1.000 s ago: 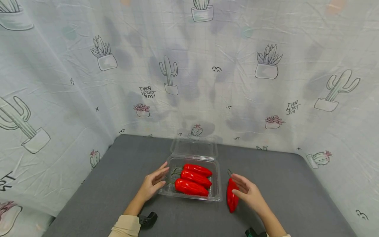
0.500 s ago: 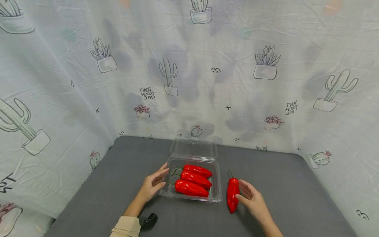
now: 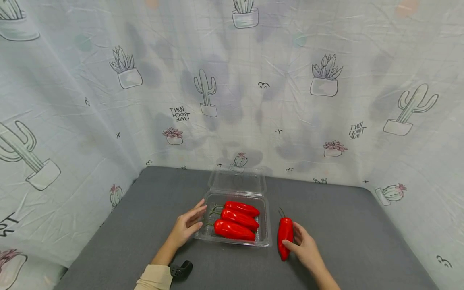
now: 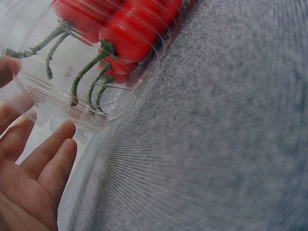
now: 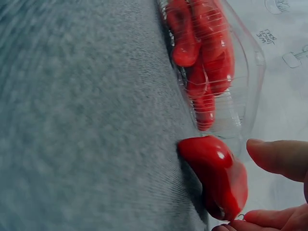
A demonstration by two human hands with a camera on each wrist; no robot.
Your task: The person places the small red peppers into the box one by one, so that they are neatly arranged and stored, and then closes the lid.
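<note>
Three red chili peppers (image 3: 237, 219) with green stems lie side by side in a clear plastic clamshell box (image 3: 269, 229), its lid (image 3: 237, 181) laid back. My left hand (image 3: 186, 225) is at the box's left side, fingers extended; the left wrist view shows the fingers (image 4: 48, 149) by the rim, though contact is hard to tell. A further red chili pepper (image 3: 284, 235) lies on the table right of the box. My right hand (image 3: 306, 247) is around its right side; in the right wrist view the fingertips reach its underside while the thumb (image 5: 276, 156) stands apart from it.
A grey cloth-covered table (image 3: 152, 209) bears everything. Behind it and at both sides hangs a pale curtain (image 3: 232, 133) printed with cacti. A black strap device (image 3: 181, 270) is on my left wrist, below a beige sleeve (image 3: 154, 277).
My right hand has drawn back from over the loose pepper's upper end, then moved in lower along its right side. The left hand, box and peppers stay about where they were.
</note>
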